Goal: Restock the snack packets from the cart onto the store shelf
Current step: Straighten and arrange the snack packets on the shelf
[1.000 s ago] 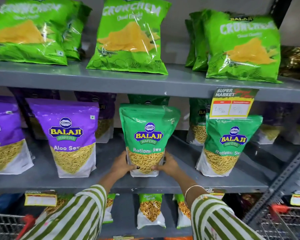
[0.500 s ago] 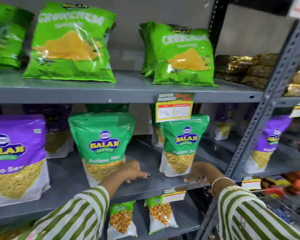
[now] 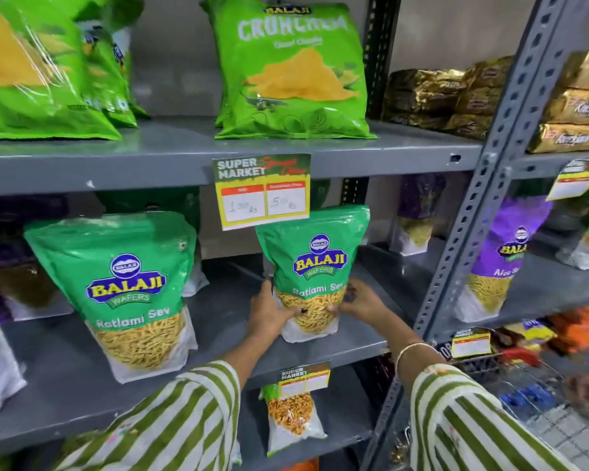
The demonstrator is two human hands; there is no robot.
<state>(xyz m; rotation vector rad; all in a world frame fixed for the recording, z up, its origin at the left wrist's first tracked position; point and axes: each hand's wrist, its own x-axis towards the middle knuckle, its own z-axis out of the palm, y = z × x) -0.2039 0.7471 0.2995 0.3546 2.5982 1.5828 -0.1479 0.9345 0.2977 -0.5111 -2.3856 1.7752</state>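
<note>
Hands meet on one packet. The left hand (image 3: pixel 271 312) clasps the lower left edge of a green Ratlami Sev packet (image 3: pixel 312 271), fingers curled round its clear window, while the right hand (image 3: pixel 361 300) presses the lower right edge with its fingers wrapped partly behind. Both are closed on the pouch, which stands upright on the middle shelf (image 3: pixel 347 341), its base on the grey board near the front lip.

Half a second ago neither hand held anything: the left lay by the base of the other green pouch and the right was reaching, open, toward this one. A second ago both hands were cupping that other pouch (the same grip, one packet over).

Left of the left hand, well apart, stands that second Ratlami Sev pouch (image 3: pixel 130 294), upright and nearer the camera. Directly above the hands a yellow price tag (image 3: pixel 262 192) hangs from the upper shelf's edge, overlapping the held packet's top corner. Higher still sits a green chips bag (image 3: pixel 293 69). Right of the right hand rises a perforated grey upright (image 3: pixel 483 198), and beyond it a purple Aloo Sev pouch (image 3: pixel 504 263). Below the hands, on the lower shelf, stands a small green-topped packet (image 3: pixel 291 419). Striped green-and-white sleeves cover both forearms; a thin bangle (image 3: pixel 410 351) circles the right wrist. Lower right, a wire cart (image 3: pixel 531 396) shows, blurred.
</note>
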